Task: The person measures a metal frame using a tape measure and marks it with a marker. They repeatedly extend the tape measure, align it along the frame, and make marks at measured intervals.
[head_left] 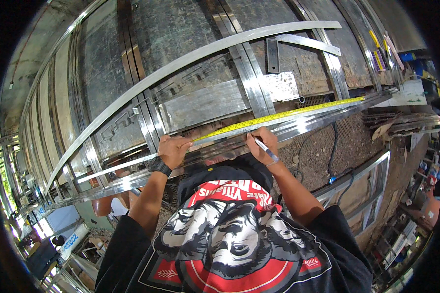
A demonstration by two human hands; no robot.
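A yellow tape measure blade [283, 115] lies stretched along a thin silver metal bar [116, 167]. My left hand [172, 150], with a dark watch on its wrist, pinches the blade's near-left end against the bar. Further right, my right hand [262, 144] is closed around a marker pen [266, 149] of white and grey. Its fingertips rest at the bar's edge just below the tape; the pen's tip is hard to make out. Underneath run shiny metal tubes [303, 122] along the bench's front edge.
A long flat metal bar [195, 52] crosses the bench, curved by the lens. Beyond the tape lie a try square [273, 56] and a short tube end [302, 99]. Several metal tubes span the dark bench top [181, 24]. A metal frame [371, 195] and a cable [335, 146] are at lower right.
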